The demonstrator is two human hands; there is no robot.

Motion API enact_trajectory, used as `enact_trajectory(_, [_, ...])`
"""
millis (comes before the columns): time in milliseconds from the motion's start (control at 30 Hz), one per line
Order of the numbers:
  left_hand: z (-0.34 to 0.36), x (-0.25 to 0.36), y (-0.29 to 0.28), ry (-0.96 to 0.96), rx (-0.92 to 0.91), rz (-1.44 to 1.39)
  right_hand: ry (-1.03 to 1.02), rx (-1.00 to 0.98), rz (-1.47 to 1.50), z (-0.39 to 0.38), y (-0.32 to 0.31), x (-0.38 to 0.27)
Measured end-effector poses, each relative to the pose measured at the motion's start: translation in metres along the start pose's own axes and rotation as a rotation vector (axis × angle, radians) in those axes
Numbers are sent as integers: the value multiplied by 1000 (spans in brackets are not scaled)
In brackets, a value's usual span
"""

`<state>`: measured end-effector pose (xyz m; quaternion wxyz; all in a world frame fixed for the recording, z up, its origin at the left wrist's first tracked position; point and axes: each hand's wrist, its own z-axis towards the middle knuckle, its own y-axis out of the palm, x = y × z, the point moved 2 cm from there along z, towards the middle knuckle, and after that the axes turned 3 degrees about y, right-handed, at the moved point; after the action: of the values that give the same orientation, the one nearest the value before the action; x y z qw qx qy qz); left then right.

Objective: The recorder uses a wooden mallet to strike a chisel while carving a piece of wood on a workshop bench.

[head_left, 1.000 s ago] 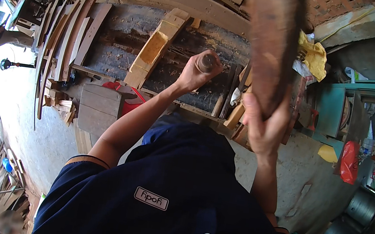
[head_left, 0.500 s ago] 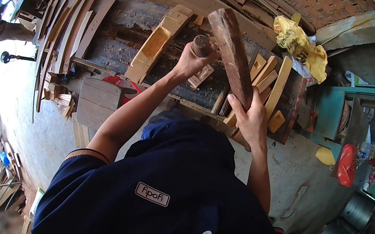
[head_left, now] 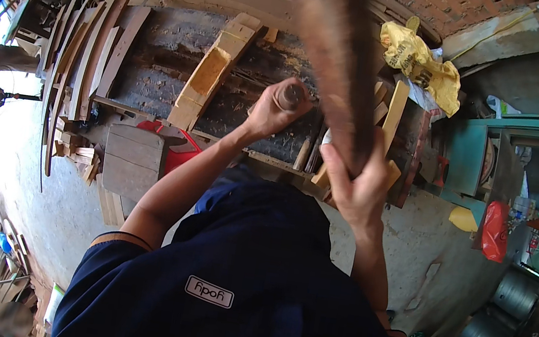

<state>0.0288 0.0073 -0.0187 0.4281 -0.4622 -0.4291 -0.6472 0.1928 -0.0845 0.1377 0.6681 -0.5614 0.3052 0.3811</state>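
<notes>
A: What do the person's hands hold over the dark, worn tabletop [head_left: 154, 56]?

B: The right hand [head_left: 360, 192] grips the near end of a thick, dark-brown wooden club [head_left: 339, 61], blurred, its length rising beyond the fingers. The left hand [head_left: 271, 114] is closed around a dark, round-ended handle [head_left: 289, 96].

A: How would they handle?

B: The club looks heavy and stiff, best held at that near end; the handle seems rigid, suiting a full fist. Neither appears fragile.

A: Any containers?

B: Beyond the right hand, a crumpled yellow printed sack [head_left: 437, 82], contents hidden. Farther right, a glossy red plastic bag [head_left: 495, 231], contents unclear. Farthest, behind that hand, silver metal drums [head_left: 518, 292], their insides unseen.
</notes>
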Motion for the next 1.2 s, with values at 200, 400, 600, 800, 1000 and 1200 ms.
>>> enact_trajectory(200, [-5,1,0,-9,-88,-67,64,-189,-331,2,15,29])
enact_trajectory(400, [16,15,-25,-182,138,65,137,-164,-246,-6,10,52])
enact_trajectory(600, [17,13,-29,-108,127,62,325,-183,-150,-18,6,63])
enact_trajectory(800, [9,14,-14,-95,116,92,411,-183,-67,-20,5,59])
enact_trajectory(1000, [10,8,-5,-70,134,143,293,-171,-44,-1,-9,25])
enact_trajectory(1200, [1,-2,9,-30,159,135,-44,22,11,11,-12,1])
